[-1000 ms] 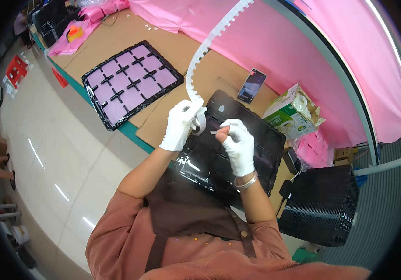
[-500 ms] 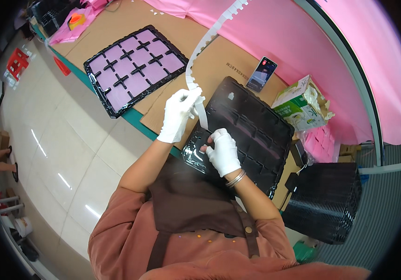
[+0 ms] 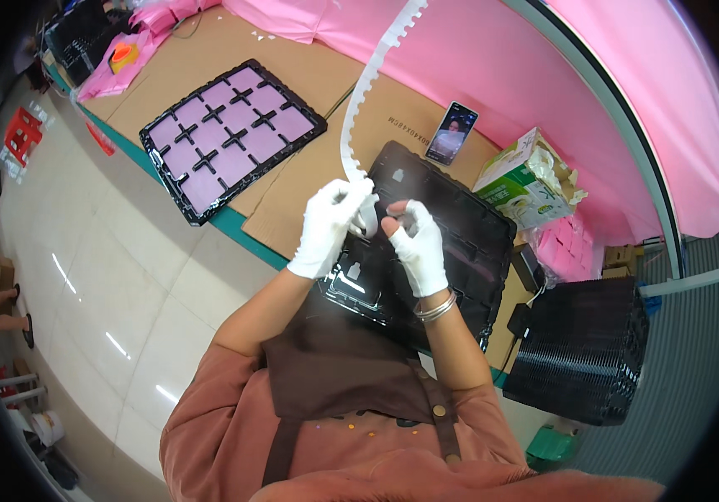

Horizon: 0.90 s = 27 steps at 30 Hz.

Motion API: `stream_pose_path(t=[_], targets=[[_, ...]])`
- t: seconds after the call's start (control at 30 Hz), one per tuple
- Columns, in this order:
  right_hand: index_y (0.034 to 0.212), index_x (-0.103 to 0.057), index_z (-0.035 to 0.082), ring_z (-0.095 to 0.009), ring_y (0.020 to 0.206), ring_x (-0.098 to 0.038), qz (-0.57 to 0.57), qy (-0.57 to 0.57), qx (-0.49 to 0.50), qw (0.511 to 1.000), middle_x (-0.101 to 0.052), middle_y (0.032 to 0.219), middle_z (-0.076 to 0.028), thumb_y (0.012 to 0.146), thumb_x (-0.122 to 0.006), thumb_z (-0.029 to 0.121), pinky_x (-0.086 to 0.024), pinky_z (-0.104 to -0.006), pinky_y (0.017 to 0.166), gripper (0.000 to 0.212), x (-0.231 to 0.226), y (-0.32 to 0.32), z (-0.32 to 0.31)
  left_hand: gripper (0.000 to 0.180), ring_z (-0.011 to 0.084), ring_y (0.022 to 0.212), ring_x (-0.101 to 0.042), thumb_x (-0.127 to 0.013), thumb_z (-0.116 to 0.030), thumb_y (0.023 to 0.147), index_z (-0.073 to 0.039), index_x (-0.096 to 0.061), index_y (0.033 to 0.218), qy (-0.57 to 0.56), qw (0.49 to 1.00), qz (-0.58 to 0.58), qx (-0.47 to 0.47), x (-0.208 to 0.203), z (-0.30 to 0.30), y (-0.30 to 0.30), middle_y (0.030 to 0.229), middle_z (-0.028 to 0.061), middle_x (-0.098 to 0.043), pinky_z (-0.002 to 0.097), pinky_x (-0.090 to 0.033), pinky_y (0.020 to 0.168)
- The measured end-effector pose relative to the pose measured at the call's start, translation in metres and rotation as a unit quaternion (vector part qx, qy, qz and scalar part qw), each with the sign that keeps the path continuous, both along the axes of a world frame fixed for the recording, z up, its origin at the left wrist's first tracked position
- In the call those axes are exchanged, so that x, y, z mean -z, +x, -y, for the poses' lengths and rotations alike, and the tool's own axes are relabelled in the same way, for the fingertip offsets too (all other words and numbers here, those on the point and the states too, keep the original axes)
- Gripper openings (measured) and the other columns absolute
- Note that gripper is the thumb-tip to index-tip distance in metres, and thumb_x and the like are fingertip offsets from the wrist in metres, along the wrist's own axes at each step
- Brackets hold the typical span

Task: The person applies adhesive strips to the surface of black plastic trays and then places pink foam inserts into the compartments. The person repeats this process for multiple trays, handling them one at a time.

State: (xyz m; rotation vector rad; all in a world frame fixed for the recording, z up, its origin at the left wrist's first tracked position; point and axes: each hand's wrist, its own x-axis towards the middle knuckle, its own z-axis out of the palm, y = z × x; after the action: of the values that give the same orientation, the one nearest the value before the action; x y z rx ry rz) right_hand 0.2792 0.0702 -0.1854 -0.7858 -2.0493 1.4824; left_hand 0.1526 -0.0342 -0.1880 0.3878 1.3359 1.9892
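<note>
My left hand (image 3: pixel 326 227), in a white glove, pinches a long white strip (image 3: pixel 359 100) with a notched edge. The strip rises in a curve past the top of the view, and a short end curls below the fingers. My right hand (image 3: pixel 420 251), in a white glove with bare thumb and index tips, hovers close by, those tips slightly apart with nothing visible between them. Below both hands lies a black plastic tray (image 3: pixel 468 243) with moulded ridges. One small white bottle-shaped piece (image 3: pixel 354 269) sits in its near-left section, another (image 3: pixel 398 175) in its far-left section.
A black-framed tray with lilac panels (image 3: pixel 234 138) lies left on the cardboard-covered table (image 3: pixel 284 188). Beyond the near tray are a phone (image 3: pixel 451 134) and a green-white carton (image 3: pixel 527 180). Stacked black trays (image 3: pixel 577 351) stand right; pink cloth (image 3: pixel 477 50) hangs behind.
My right hand has lifted off the tray's near-left section toward the strip, and a white bottle-shaped piece now shows there. The strip's lower end has curled up. The view shifted slightly.
</note>
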Motion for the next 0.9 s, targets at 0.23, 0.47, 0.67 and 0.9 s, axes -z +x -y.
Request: stream_pose_path(t=[0.23, 0.47, 0.67, 0.9], targets=[[0.093, -0.066, 0.002, -0.005, 0.071, -0.056, -0.096, -0.167, -0.041, 0.980, -0.063, 0.081, 0.001, 0.087, -0.073, 0.017, -0.044, -0.0208, 0.063, 0.017, -0.017, 0.002, -0.004, 0.019, 0.0062, 0.062, -0.057, -0.068, -0.023, 0.092, -0.004, -0.065, 0.092, 0.032, 0.999, 0.001, 0.023, -0.008, -0.011, 0.026, 0.077, 0.0018, -0.064, 0.0218, -0.045, 0.052], [0.080, -0.067, 0.010, -0.022, 0.072, -0.056, -0.164, 0.385, 0.088, 0.904, -0.065, 0.081, -0.005, 0.070, -0.078, 0.002, -0.046, -0.0329, 0.063, 0.017, -0.025, 0.017, 0.008, 0.019, 0.0062, 0.055, -0.052, -0.067, -0.023, 0.092, -0.004, -0.066, 0.094, 0.012, 0.996, -0.025, 0.083, -0.018, -0.030, 0.017, 0.074, 0.0022, -0.064, 0.0195, -0.038, 0.048], [0.083, -0.067, 0.004, -0.009, 0.078, -0.058, -0.121, 0.048, 0.070, 0.989, -0.063, 0.083, 0.001, 0.083, -0.073, 0.010, -0.046, -0.0248, 0.071, 0.009, -0.032, 0.061, -0.043, 0.024, 0.0057, 0.054, -0.052, -0.068, -0.026, 0.091, -0.003, -0.064, 0.091, -0.042, 0.999, -0.001, 0.017, -0.001, -0.046, 0.015, 0.071, 0.0010, -0.060, 0.0187, -0.035, 0.046], [0.091, -0.068, 0.001, -0.009, 0.079, -0.060, -0.111, -0.067, 0.145, 0.981, -0.068, 0.086, -0.002, 0.085, -0.073, 0.013, -0.046, -0.0233, 0.074, 0.013, -0.009, 0.120, -0.127, 0.030, 0.0064, 0.050, -0.052, -0.068, -0.032, 0.091, -0.003, -0.062, 0.089, -0.047, 0.998, 0.006, 0.048, -0.013, -0.051, 0.019, 0.068, 0.0018, -0.058, 0.0191, -0.037, 0.044]])
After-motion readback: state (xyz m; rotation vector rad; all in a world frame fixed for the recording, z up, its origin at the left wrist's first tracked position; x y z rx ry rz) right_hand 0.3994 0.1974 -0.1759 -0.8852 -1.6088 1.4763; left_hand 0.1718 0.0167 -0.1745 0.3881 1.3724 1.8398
